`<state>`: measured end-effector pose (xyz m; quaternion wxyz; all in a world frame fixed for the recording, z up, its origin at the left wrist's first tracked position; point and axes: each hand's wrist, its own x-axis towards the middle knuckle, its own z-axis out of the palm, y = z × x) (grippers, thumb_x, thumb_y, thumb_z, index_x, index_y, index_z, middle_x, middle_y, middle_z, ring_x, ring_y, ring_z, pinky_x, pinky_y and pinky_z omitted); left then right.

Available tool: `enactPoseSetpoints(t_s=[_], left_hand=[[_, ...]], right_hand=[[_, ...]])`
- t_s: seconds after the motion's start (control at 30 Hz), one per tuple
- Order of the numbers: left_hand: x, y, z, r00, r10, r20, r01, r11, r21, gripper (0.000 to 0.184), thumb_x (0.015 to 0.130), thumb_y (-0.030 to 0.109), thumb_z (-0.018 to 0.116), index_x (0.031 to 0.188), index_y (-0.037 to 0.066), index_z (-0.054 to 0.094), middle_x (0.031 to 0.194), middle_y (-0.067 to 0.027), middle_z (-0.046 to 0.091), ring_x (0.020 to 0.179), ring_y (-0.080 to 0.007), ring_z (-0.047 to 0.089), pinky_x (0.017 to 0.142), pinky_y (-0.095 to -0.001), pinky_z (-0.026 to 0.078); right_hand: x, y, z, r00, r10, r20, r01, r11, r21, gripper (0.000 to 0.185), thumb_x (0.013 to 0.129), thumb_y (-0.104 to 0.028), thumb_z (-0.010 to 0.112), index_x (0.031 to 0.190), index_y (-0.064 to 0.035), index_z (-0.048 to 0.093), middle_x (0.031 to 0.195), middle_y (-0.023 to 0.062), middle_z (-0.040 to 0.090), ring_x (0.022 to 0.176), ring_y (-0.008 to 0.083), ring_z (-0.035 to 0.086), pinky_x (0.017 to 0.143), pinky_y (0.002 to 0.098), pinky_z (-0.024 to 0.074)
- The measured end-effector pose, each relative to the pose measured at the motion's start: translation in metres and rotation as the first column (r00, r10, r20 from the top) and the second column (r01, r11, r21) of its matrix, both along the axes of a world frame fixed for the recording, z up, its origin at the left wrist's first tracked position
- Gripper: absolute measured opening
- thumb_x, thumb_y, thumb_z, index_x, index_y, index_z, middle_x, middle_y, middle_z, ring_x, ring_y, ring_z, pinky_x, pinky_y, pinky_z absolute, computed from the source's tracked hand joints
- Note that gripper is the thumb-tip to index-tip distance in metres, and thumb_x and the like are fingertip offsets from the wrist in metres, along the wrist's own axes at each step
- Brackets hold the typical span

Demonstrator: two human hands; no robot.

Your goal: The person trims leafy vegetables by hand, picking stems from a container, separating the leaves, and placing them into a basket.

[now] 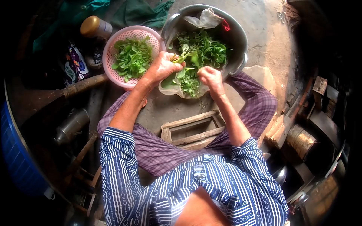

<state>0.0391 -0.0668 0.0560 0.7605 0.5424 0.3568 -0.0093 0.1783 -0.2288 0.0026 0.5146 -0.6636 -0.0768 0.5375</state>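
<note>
My left hand (166, 67) is closed around a small bunch of leafy greens (183, 55), its leaves poking out past the fingers. My right hand (211, 78) is closed, fingers pinched together, just right of that bunch; what it grips, if anything, is too small to make out. Below both hands a clear plastic bag (170, 90) holds more greens, and its edge hangs over the rim of a large metal basin (241, 41). A thick heap of greens (205, 49) lies in the basin. Left of my left hand stands a pink perforated basket (108, 56) with picked greens (132, 58) in it.
Between my legs is a wooden frame (192, 123). A gold-lidded jar (98, 27) and dark green cloth (141, 14) lie at the upper left. Wooden pieces (279, 130) and a tin (300, 140) crowd the right, a metal canister (71, 126) the left.
</note>
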Motion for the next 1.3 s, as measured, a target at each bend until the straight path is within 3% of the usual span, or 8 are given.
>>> enactPoseSetpoints(t_s=[0.1, 0.27, 0.47, 0.53, 0.93, 1.07, 1.17, 1.3], left_hand=[[0.001, 0.0, -0.001, 0.975, -0.134, -0.175, 0.194, 0.897, 0.398, 0.014, 0.068, 0.008, 0.059, 0.078, 0.001, 0.065, 0.063, -0.0022, 0.06, 0.056, -0.008, 0.053, 0.054, -0.0248, 0.044], [0.002, -0.001, -0.007, 0.948, -0.191, -0.254, 0.291, 0.841, 0.455, 0.021, 0.063, 0.016, 0.06, 0.075, -0.001, 0.063, 0.06, -0.0171, 0.058, 0.056, -0.0216, 0.056, 0.057, -0.0358, 0.043], [0.002, -0.002, -0.008, 0.983, -0.158, -0.094, 0.177, 0.953, 0.245, 0.018, 0.065, 0.013, 0.063, 0.076, -0.002, 0.063, 0.061, -0.0071, 0.059, 0.056, -0.0129, 0.053, 0.055, -0.03, 0.043], [0.002, 0.0, 0.0, 0.981, -0.169, -0.091, 0.178, 0.979, 0.096, 0.013, 0.072, 0.008, 0.061, 0.081, -0.001, 0.061, 0.069, 0.0023, 0.056, 0.06, -0.0052, 0.05, 0.055, -0.0214, 0.041], [0.003, 0.001, 0.006, 0.988, -0.152, -0.011, 0.152, 0.988, -0.023, 0.016, 0.072, 0.006, 0.061, 0.086, -0.002, 0.061, 0.072, 0.0013, 0.058, 0.062, -0.0046, 0.05, 0.058, -0.0193, 0.042], [0.003, 0.002, 0.004, 0.981, -0.194, -0.032, 0.191, 0.979, -0.078, 0.014, 0.072, 0.005, 0.061, 0.084, -0.002, 0.063, 0.072, -0.0001, 0.06, 0.062, -0.0054, 0.052, 0.059, -0.0198, 0.042], [0.003, 0.0, -0.002, 0.995, -0.097, -0.037, 0.092, 0.989, -0.12, 0.013, 0.07, 0.005, 0.064, 0.081, -0.001, 0.065, 0.069, -0.0014, 0.062, 0.058, -0.0067, 0.053, 0.055, -0.0215, 0.044], [0.002, 0.001, 0.0, 0.981, -0.186, -0.05, 0.183, 0.981, -0.058, 0.013, 0.07, 0.004, 0.064, 0.082, -0.001, 0.065, 0.069, -0.0017, 0.062, 0.059, -0.007, 0.055, 0.056, -0.0207, 0.044]], right_hand=[[-0.006, -0.013, -0.008, 0.467, 0.518, 0.716, -0.444, 0.838, -0.317, 0.015, 0.074, -0.018, 0.067, 0.087, -0.0108, 0.063, 0.069, 0.0042, 0.059, 0.06, 0.0124, 0.058, 0.054, 0.0251, 0.0467], [-0.006, 0.017, 0.058, 0.466, 0.017, 0.885, -0.318, 0.936, 0.15, 0.018, 0.073, -0.003, 0.063, 0.089, -0.0107, 0.061, 0.08, 0.0047, 0.054, 0.061, 0.0186, 0.058, 0.055, 0.0279, 0.0477], [0.004, 0.038, 0.055, 0.143, 0.096, 0.985, -0.526, 0.851, -0.007, 0.007, 0.074, -0.008, 0.061, 0.078, -0.0111, 0.057, 0.079, 0.0049, 0.053, 0.064, 0.0217, 0.059, 0.054, 0.0312, 0.0486], [0.003, 0.034, 0.051, 0.153, 0.116, 0.981, -0.538, 0.843, -0.016, 0.007, 0.073, -0.008, 0.062, 0.077, -0.0109, 0.057, 0.078, 0.0046, 0.053, 0.064, 0.0215, 0.059, 0.053, 0.0313, 0.0485], [0.005, 0.031, 0.053, 0.335, 0.207, 0.919, -0.558, 0.83, 0.017, 0.008, 0.07, -0.01, 0.064, 0.076, -0.011, 0.059, 0.074, 0.005, 0.051, 0.061, 0.0224, 0.057, 0.053, 0.0316, 0.0472], [-0.005, 0.03, 0.052, 0.617, 0.272, 0.739, -0.442, 0.896, 0.04, 0.005, 0.072, -0.007, 0.06, 0.076, -0.0086, 0.06, 0.068, 0.0015, 0.049, 0.057, 0.0132, 0.049, 0.054, 0.0243, 0.0414], [-0.003, 0.025, 0.048, 0.995, -0.083, 0.057, 0.07, 0.976, 0.205, 0.003, 0.077, -0.006, 0.058, 0.075, -0.0032, 0.059, 0.069, -0.0067, 0.05, 0.062, 0.0017, 0.041, 0.055, 0.018, 0.0358], [0.0, 0.029, 0.057, 0.824, -0.046, 0.565, -0.106, 0.967, 0.233, 0.006, 0.076, -0.008, 0.063, 0.081, -0.0048, 0.062, 0.069, -0.0016, 0.053, 0.058, 0.0065, 0.047, 0.054, 0.0211, 0.0404]])
